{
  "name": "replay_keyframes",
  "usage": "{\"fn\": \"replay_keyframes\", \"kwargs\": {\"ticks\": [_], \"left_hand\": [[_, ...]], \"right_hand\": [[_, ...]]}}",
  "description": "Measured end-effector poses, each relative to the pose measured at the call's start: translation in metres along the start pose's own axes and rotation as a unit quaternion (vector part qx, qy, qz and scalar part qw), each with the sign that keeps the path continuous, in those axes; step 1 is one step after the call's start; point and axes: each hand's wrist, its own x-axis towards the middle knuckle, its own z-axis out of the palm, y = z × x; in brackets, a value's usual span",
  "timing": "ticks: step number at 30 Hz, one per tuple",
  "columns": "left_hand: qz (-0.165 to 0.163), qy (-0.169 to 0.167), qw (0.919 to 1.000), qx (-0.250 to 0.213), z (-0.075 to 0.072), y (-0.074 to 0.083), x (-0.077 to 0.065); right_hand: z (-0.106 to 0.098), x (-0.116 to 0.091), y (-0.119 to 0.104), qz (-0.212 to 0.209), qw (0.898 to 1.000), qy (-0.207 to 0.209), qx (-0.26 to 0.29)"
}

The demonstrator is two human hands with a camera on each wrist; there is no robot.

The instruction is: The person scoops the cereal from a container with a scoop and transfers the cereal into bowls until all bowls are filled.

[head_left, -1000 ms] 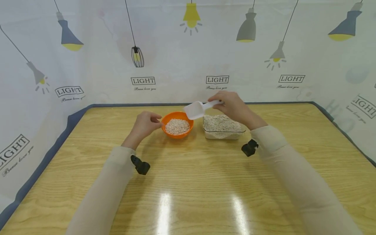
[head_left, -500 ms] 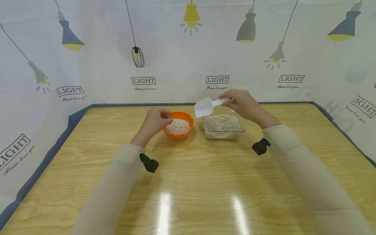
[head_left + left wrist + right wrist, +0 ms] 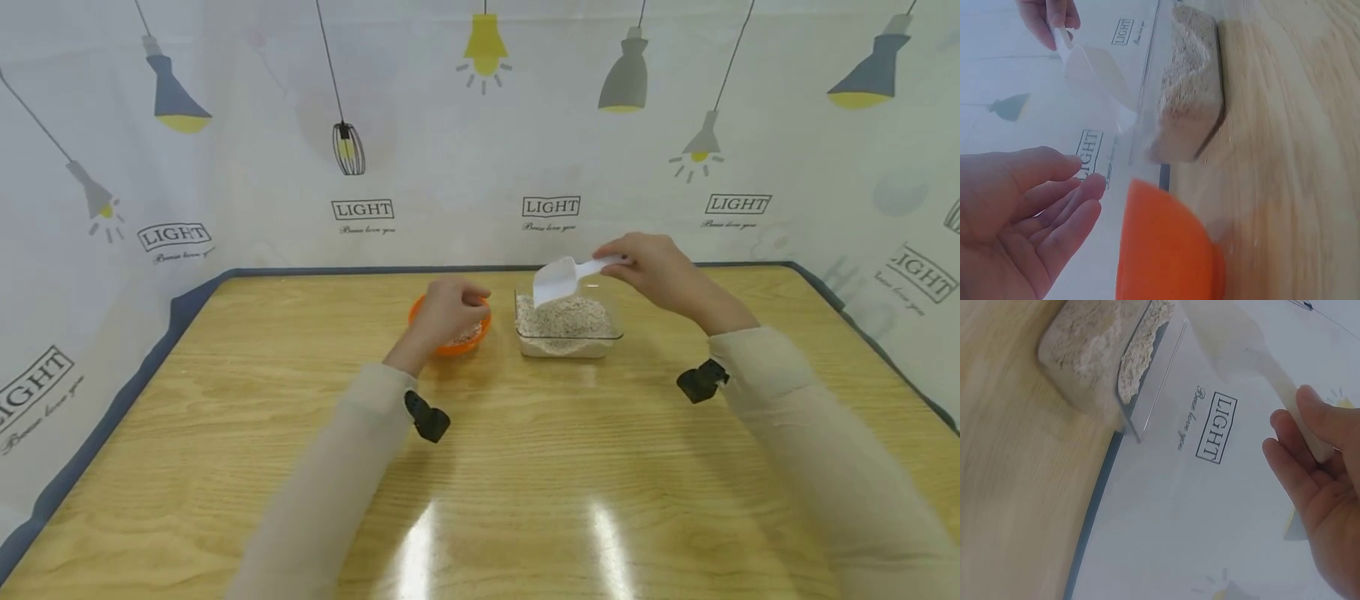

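My right hand [image 3: 656, 271] grips the handle of a white plastic scoop [image 3: 557, 282]. The scoop is held over a clear rectangular container [image 3: 570, 350] filled with pale oat flakes [image 3: 570, 318]. Above the orange bowl [image 3: 414, 312] hovers my left hand [image 3: 448, 312], hiding much of it from the head camera. Some flakes show inside the bowl past the hand. In the left wrist view, the left fingers [image 3: 1069, 240] are loosely bent with nothing between them, apart from the bowl. The right wrist view shows the scoop handle between right thumb and fingers.
A wooden table [image 3: 517, 467] carries the bowl and the container side by side near its back edge. Behind stands a white cloth backdrop [image 3: 420, 125] printed with lamps and lettering. A black camera [image 3: 427, 417] sits on the left wrist, another camera [image 3: 702, 382] on the right.
The right hand has carried the scoop rightward, from above the bowl to above the container. My left hand has moved right, from the bowl's left rim to over the bowl.
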Motion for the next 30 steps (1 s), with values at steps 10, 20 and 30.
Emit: {"fn": "replay_keyframes", "kwargs": {"ticks": [10,20,30], "left_hand": [[0.019,-0.026,0.9995,-0.008,0.020,0.008,0.005],[0.018,-0.027,0.9995,-0.006,0.035,0.009,0.011],[0.040,-0.027,0.9986,-0.021,0.042,0.009,0.009]], "right_hand": [[-0.010,-0.014,0.007,0.022,0.999,-0.033,-0.010],[-0.015,-0.020,0.014,0.029,0.999,-0.038,-0.020],[-0.018,-0.017,0.019,0.016,0.997,-0.043,-0.062]]}}
